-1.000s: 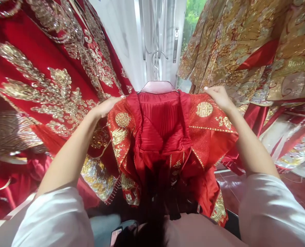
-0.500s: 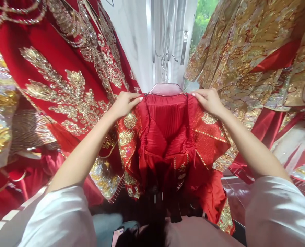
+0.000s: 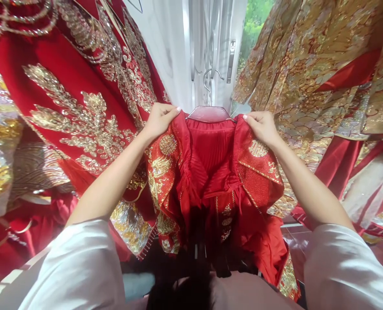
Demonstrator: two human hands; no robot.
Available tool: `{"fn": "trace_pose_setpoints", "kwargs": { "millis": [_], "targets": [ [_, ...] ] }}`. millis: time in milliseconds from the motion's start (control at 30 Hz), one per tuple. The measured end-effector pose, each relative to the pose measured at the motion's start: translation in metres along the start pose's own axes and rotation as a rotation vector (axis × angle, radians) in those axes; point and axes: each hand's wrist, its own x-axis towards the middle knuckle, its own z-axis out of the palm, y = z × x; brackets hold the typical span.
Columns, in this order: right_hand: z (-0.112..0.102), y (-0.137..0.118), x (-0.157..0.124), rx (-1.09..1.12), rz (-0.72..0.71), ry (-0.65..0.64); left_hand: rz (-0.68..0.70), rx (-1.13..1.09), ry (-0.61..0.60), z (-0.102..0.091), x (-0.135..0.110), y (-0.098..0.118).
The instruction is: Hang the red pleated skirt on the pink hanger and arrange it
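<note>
1. At far left, a red gown (image 3: 78, 112) with gold and silver beadwork runs out of the frame; its top and outer side are cut off, and the heaped cloth below it is hard to sort into separate pieces.
2. The left hand (image 3: 160, 122) is nearly closed, thumb pressed against the fingers, pinching one shoulder of a red jacket (image 3: 215, 181). The undersides of the fingers are hidden.
3. The jacket is at centre, on a clear-looking hanger (image 3: 209, 113), its front open on a pleated red lining. The step in hand looks to be settling or straightening its shoulders; the next move seems to call for an even, light pinch at both sides, sparing the gold embroidery. Whether the hook hangs on anything in front of the white door (image 3: 168, 47) I cannot tell.
4. The jacket's lower middle sinks into dark shadow, so its hem there cannot be made out.
5. The right hand (image 3: 263, 127) is likewise drawn to a pinch, thumb near the hanger's end, holding the other shoulder; its far fingertips are out of sight.
6. At far right, gold-patterned garments (image 3: 301, 77) are cropped by the frame's top and side.
</note>
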Motion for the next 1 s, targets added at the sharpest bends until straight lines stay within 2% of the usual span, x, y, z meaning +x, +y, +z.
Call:
{"fn": "trace_pose_setpoints", "kwargs": {
  "millis": [100,233,300,367,433,533,667,733,833,900,1000],
  "targets": [
    [0.002,0.003,0.009,0.020,0.007,-0.002,0.014,-0.028,-0.020,0.003,0.008,-0.002],
    [0.000,0.003,0.017,0.008,0.030,-0.206,-0.044,-0.045,-0.191,0.000,0.012,-0.009],
    [-0.004,-0.001,0.013,-0.053,0.030,-0.219,-0.049,0.003,-0.255,-0.005,0.009,-0.009],
    [-0.010,-0.007,-0.001,-0.175,0.026,-0.123,-0.013,0.145,-0.221,-0.009,0.000,-0.006],
    [-0.016,-0.012,-0.020,-0.300,0.027,0.001,-0.002,0.329,-0.104,-0.010,-0.015,0.001],
    [-0.023,-0.009,-0.045,-0.306,0.039,0.064,-0.061,0.449,0.001,-0.008,-0.039,0.007],
    [-0.025,0.016,-0.048,-0.056,0.082,0.019,-0.089,0.323,-0.021,-0.008,-0.046,-0.012],
    [-0.025,0.031,-0.041,0.058,0.133,-0.015,-0.157,0.129,-0.107,-0.012,-0.040,-0.031],
    [-0.026,0.044,-0.031,0.183,0.220,-0.062,-0.353,-0.171,-0.280,-0.020,-0.030,-0.052],
    [-0.030,0.040,-0.027,0.185,0.209,-0.090,-0.403,-0.198,-0.355,-0.024,-0.025,-0.052],
    [-0.035,0.018,-0.022,0.089,0.105,-0.101,-0.238,0.000,-0.355,-0.026,-0.020,-0.033]
  ]
}}
